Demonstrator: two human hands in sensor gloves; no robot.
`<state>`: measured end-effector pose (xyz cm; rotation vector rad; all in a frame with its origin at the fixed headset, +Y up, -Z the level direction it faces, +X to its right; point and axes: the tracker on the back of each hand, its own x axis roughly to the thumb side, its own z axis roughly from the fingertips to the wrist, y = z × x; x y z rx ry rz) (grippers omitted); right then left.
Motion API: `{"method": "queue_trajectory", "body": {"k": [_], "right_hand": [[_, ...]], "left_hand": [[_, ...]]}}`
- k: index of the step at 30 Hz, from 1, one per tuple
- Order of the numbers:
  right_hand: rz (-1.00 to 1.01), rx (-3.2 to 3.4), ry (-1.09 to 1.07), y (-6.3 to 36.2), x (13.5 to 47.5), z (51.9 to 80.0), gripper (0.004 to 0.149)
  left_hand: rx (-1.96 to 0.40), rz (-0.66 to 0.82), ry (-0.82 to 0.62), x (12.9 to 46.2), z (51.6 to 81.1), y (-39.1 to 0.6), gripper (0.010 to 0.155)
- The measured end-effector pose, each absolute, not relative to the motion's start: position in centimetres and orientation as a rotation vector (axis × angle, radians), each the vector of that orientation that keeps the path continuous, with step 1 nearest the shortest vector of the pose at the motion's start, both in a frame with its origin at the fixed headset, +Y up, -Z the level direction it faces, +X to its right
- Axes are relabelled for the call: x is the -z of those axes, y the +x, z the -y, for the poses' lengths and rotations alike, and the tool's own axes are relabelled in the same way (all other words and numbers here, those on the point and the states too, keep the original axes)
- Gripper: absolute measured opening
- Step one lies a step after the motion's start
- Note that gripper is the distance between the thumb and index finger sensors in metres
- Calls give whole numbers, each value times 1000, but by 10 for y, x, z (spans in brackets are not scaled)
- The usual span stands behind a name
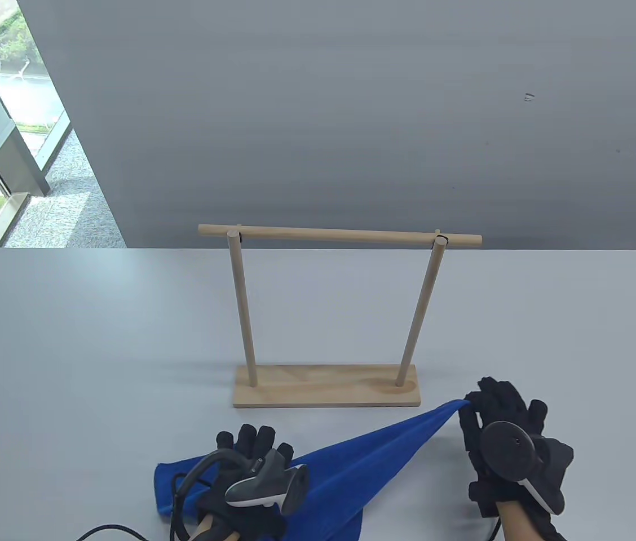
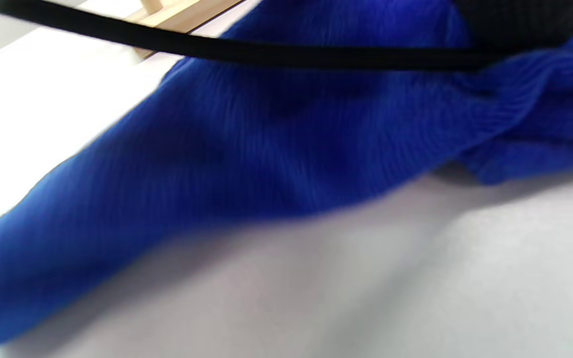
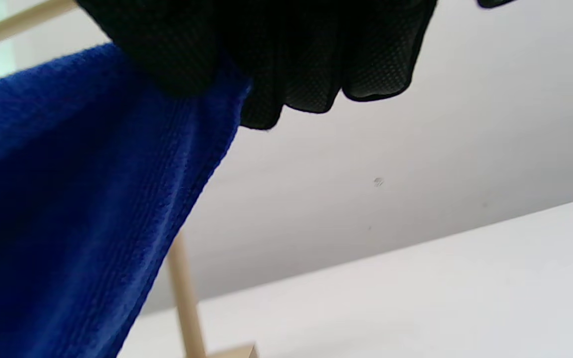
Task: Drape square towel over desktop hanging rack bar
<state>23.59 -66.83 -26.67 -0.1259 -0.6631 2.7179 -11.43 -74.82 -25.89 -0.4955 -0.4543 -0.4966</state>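
Note:
A blue square towel (image 1: 363,456) stretches between my two hands near the table's front edge. My right hand (image 1: 478,408) pinches its right corner, lifted off the table beside the rack's base. My left hand (image 1: 250,451) lies on the towel's left end, which rests on the table; I cannot tell if it grips it. The wooden rack (image 1: 326,315) stands behind, its horizontal bar (image 1: 340,235) on two posts. The towel fills the left wrist view (image 2: 266,149) and hangs from my gloved fingers (image 3: 291,59) in the right wrist view (image 3: 67,209), with a rack post (image 3: 184,293) behind.
The rack's flat wooden base (image 1: 326,386) sits just beyond the towel. The grey table (image 1: 98,338) extends left and right of the rack. A black cable (image 1: 104,530) trails from my left wrist at the front edge. A grey wall stands behind the table.

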Motion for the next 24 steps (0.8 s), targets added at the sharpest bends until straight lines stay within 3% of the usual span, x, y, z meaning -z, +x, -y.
{"method": "queue_trajectory", "body": {"k": [3, 6, 7, 11, 13, 14, 15, 17, 19, 21, 22, 24], "right_hand": [[687, -2652, -304, 254, 259, 661, 40], [711, -2554, -300, 264, 258, 662, 40], [672, -2557, -290, 264, 259, 664, 40], [641, -2594, -232, 258, 262, 667, 40], [647, -2594, -223, 257, 262, 666, 40], [646, -2594, -217, 257, 262, 667, 40], [637, -2596, -213, 256, 263, 668, 40], [612, -2612, -200, 254, 264, 671, 40], [586, -2619, -184, 252, 265, 673, 40], [583, -2608, -172, 252, 266, 673, 40], [579, -2602, -172, 253, 266, 673, 40], [574, -2581, -189, 256, 266, 672, 40]], "left_hand": [[500, 380, -489, 260, 749, -115, 102], [570, 360, -410, 264, 757, -120, 74], [529, 406, -392, 267, 761, -121, 73], [240, 402, -246, 271, 757, -123, 78], [139, 480, -179, 268, 750, -120, 85], [121, 589, -169, 264, 749, -117, 89], [139, 705, -163, 260, 751, -111, 90], [240, 767, -139, 253, 758, -100, 93], [399, 750, -179, 250, 769, -89, 84], [476, 719, -135, 250, 773, -84, 55], [415, 714, -61, 252, 766, -84, 40], [145, 673, -159, 263, 750, -96, 38]]}}
